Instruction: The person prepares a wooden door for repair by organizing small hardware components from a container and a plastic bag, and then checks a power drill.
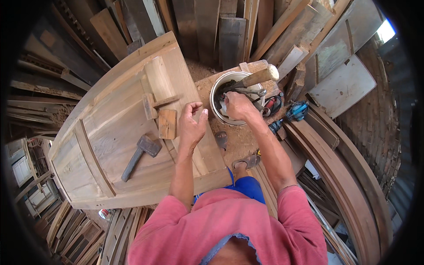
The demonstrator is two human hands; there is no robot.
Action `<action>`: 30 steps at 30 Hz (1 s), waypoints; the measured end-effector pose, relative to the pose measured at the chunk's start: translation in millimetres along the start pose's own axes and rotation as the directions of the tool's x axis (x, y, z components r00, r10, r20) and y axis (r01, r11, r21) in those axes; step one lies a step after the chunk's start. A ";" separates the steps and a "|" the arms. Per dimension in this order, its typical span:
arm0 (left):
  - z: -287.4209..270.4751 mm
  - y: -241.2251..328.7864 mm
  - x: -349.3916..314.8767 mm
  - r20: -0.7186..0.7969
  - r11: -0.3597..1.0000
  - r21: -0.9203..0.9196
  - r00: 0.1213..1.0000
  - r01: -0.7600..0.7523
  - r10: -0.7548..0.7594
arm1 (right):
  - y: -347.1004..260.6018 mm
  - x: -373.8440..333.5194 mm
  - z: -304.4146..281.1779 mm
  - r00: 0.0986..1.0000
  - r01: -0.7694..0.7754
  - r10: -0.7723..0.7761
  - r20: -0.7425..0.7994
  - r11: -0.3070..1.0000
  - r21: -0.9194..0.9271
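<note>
My right hand (238,106) reaches down into a round white bucket (213,106) of hand tools. Its fingers are bent and closed among the contents; what they grip is hidden. A thick wooden handle (256,78) and several metal tools lean out of the bucket beside it. Over a panelled wooden door (110,137), my left hand (193,126) hovers with loosely curled fingers, thumb apart, nothing in it. Close to that hand lie a small wood block (168,124), a second block (149,106) and a thin wooden strip (166,101). A dark-headed mallet (149,145) rests on the door.
A blue power tool (297,111) sits right of the bucket, near a red-and-black object (273,105). Long curved timbers (340,181) run along the right. Boards (232,42) lean at the back. My sandalled foot (248,162) stands on the sawdust-covered floor (240,141).
</note>
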State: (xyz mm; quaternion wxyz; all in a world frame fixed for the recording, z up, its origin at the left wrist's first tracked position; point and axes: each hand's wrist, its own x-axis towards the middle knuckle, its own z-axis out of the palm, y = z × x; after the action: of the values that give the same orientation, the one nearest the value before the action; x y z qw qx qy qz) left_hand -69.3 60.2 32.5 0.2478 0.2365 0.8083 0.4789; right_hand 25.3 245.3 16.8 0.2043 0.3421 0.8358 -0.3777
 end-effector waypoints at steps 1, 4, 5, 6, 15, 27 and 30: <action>-2.4 -2.2 -1.8 -0.005 1.000 0.006 1.000 -0.003 0.003 | -10.7 1.2 -1.1 0.995 -0.007 0.015 0.098 0.996 -0.089; -6.6 -6.9 -4.4 -0.006 1.000 0.026 1.000 -0.009 0.009 | -26.3 -10.7 -1.0 0.980 -0.081 0.125 0.157 0.962 -0.259; -6.6 -6.3 -3.9 0.003 0.999 0.033 1.000 -0.008 0.008 | -26.3 -12.3 0.4 0.979 -0.107 0.153 0.132 0.946 -0.305; -6.2 -6.7 -3.4 0.013 0.999 0.039 1.000 -0.007 0.007 | -24.2 -9.8 3.6 0.974 -0.117 0.173 0.148 0.937 -0.329; -1.2 -16.8 -6.5 0.033 0.999 0.049 0.999 -0.007 0.005 | -17.6 -2.8 -5.1 0.995 -0.097 0.100 0.007 0.978 -0.186; 44.0 34.7 52.1 0.316 0.771 0.474 0.899 -0.426 0.303 | -2.1 -6.5 -27.7 0.889 0.132 0.010 -0.458 0.952 0.277; 56.1 16.0 65.4 0.235 0.809 0.394 0.898 -0.437 0.371 | 2.0 -9.7 -35.2 0.904 0.220 -0.029 -0.426 0.886 0.408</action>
State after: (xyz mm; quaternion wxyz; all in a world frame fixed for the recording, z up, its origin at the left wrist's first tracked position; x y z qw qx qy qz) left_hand -81.8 144.5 11.9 0.1396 0.4872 0.8051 0.3081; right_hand 30.4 269.4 43.9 -0.0838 0.3952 0.7712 -0.4920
